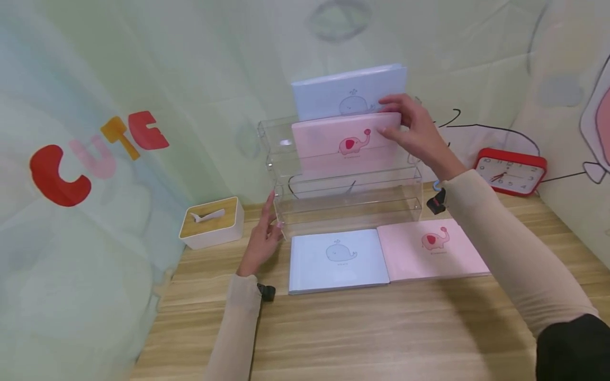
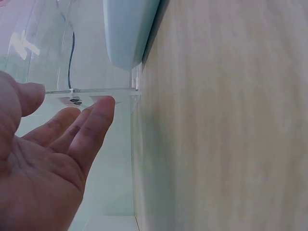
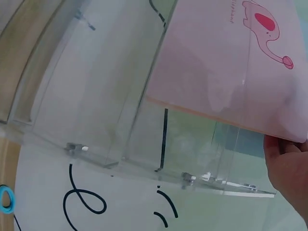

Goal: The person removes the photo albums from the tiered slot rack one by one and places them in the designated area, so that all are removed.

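A pink book [image 1: 329, 140] with an elephant on its cover stands in a clear acrylic rack [image 1: 310, 214]. My right hand [image 1: 414, 127] holds its upper right corner, thumb in front and fingers behind. In the right wrist view, the fingers partly disappear behind that pink book [image 3: 207, 67]. Behind it, a light blue whale book [image 1: 319, 98] stands higher in the rack. My left hand [image 1: 262, 241] is at the rack's lower left side, its fingers extended along the clear panel. In the left wrist view the left hand [image 2: 53, 159] holds nothing.
Before the rack, another blue whale book [image 1: 310, 264] and another pink elephant book [image 1: 405, 254] lie side by side on the wooden table [image 1: 343, 333]. A white box with a wooden lid [image 1: 214, 235] sits left; a red clock [image 1: 512, 172] stands right.
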Available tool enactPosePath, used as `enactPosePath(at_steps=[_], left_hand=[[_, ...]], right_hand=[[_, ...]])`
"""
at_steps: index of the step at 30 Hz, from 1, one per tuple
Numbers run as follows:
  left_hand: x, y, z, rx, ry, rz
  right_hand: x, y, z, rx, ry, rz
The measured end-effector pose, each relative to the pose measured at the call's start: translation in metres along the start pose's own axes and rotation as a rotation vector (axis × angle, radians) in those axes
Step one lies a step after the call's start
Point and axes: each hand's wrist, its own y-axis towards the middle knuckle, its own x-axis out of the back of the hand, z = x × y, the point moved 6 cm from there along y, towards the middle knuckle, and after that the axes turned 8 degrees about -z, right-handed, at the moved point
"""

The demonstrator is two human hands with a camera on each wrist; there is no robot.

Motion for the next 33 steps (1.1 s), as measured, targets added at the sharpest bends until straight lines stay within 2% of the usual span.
enactPosePath(at_steps=[5, 11, 19, 25, 33], left_hand=[[-0.001, 0.002, -0.002, -0.007, -0.003, -0.001], [-0.002, 0.002, -0.004, -0.006, -0.007, 0.002], [-0.005, 0.001, -0.004, -0.008, -0.012, 0.003], [-0.004, 0.002, -0.004, -0.012, -0.001, 0.0], [-0.001, 0.0, -0.002, 0.002, 0.003, -0.009]], right_hand=[[-0.001, 0.004, 0.004, 0.017, -0.032, -0.001], [-0.003, 0.001, -0.013, -0.017, -0.058, -0.02], [0.0, -0.001, -0.03, -0.019, 0.058, -0.069], [0.0, -0.001, -0.035, -0.067, 0.019, -0.099], [-0.007, -0.002, -0.034, -0.038, -0.062, -0.079]])
